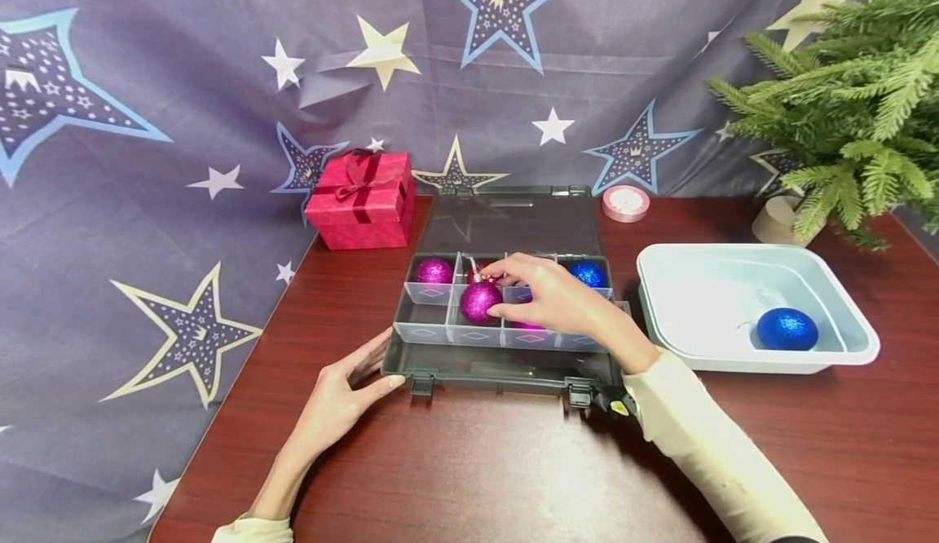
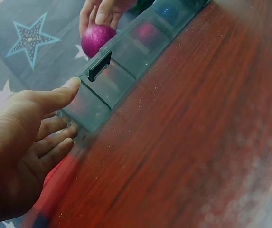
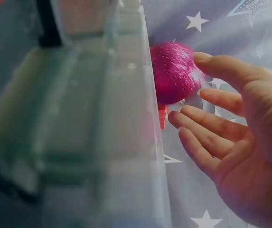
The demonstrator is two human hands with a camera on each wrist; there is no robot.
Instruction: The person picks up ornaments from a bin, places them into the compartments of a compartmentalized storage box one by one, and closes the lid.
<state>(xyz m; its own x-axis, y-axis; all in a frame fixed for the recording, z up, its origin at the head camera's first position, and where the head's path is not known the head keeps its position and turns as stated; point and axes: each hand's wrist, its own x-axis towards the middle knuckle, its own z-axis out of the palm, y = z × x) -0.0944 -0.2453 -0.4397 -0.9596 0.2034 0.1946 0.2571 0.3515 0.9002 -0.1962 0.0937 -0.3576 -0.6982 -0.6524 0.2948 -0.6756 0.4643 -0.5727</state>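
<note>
My right hand [image 1: 546, 290] pinches a glittery magenta Christmas ball [image 1: 480, 302] between thumb and forefinger. In the right wrist view the other fingers of that hand are spread beside the magenta ball [image 3: 176, 73]. The ball shows above the rim of a divided plastic organizer box [image 1: 421, 333], whose lid [image 1: 506, 229] lies open at the back. My left hand [image 1: 341, 392] rests at the box's front left corner, thumb by the front edge and fingers along the side. Another magenta ball [image 1: 434, 270] and a blue ball [image 1: 587, 273] sit in the back compartments; my right hand partly hides others.
Right of the box stands a pale plastic basin [image 1: 697, 290] with a blue ball [image 1: 787, 329] inside. A red gift box [image 1: 363, 200] stands at the back left, a pink ribbon roll [image 1: 625, 202] behind the organizer, and an artificial fir tree [image 1: 851, 111] at the back right.
</note>
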